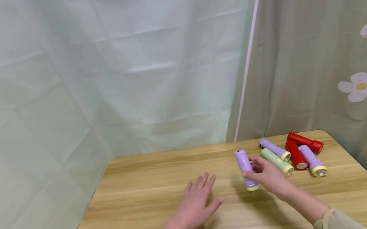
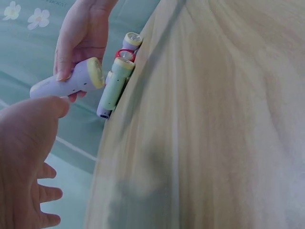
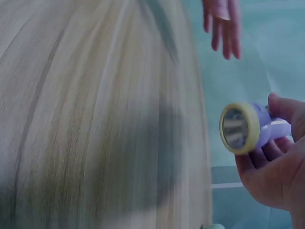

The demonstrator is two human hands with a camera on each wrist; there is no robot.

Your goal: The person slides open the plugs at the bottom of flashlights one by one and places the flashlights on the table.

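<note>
A purple flashlight (image 1: 243, 161) with a pale yellow rim is pinched between the thumb and fingers of my right hand (image 1: 270, 176). It is held above the wooden table, its lens end lower and toward me in the head view. The lens (image 3: 235, 129) faces the camera in the right wrist view. My left hand (image 1: 197, 204) hovers to the left of it with fingers spread and nothing in them. In the left wrist view the left thumb (image 2: 52, 107) overlaps the lower edge of the held flashlight (image 2: 66, 82).
Right of my right hand lies a cluster: a green flashlight (image 1: 276, 160), two purple flashlights (image 1: 274, 148) and two red flashlights (image 1: 295, 153), some touching. The wooden table (image 1: 139, 200) ends at a pale curtain (image 1: 166, 93) behind; a flowered curtain (image 1: 305, 72) hangs at the right.
</note>
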